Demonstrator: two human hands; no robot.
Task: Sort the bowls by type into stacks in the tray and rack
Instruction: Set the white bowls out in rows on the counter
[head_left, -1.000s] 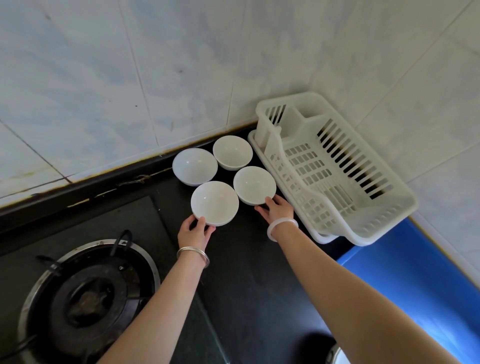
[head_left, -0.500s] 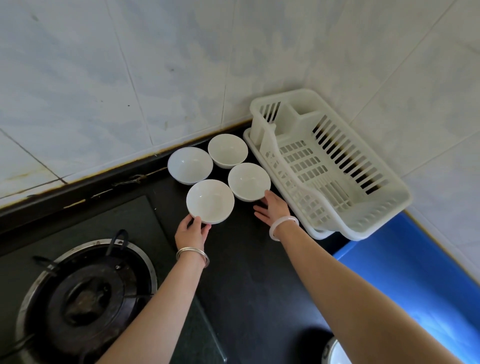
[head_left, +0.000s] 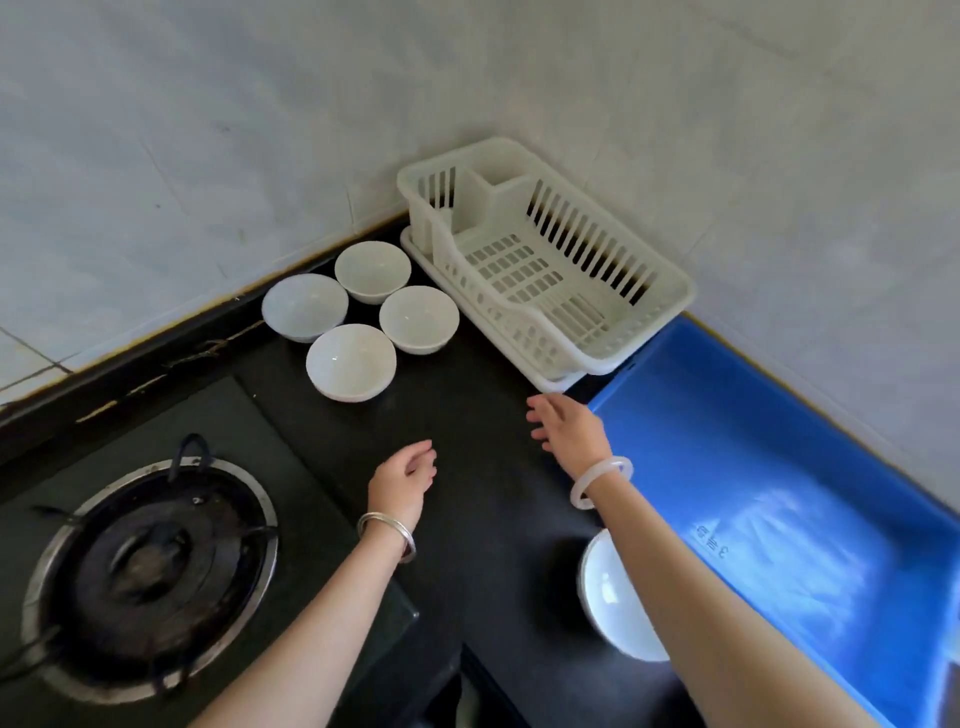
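Note:
Several small white bowls stand close together on the black counter near the wall: the nearest bowl (head_left: 351, 362), one to its right (head_left: 418, 319), one at the back (head_left: 372, 272) and one at the left (head_left: 304, 307). A white plastic dish rack (head_left: 545, 260) on its drip tray (head_left: 550, 383) sits in the corner to their right, with nothing in it. A larger white bowl (head_left: 610, 597) lies near me, partly hidden by my right forearm. My left hand (head_left: 405, 480) and my right hand (head_left: 569, 428) hover over the counter, fingers relaxed, holding nothing.
A gas burner (head_left: 148, 566) with black pan supports occupies the lower left. A blue tray (head_left: 779, 493) lies at the right, along the tiled wall. Tiled walls close off the corner behind the rack.
Both hands have let go of the two nearer small bowls and drawn back toward me. The view has pulled back, bringing the larger bowl into sight.

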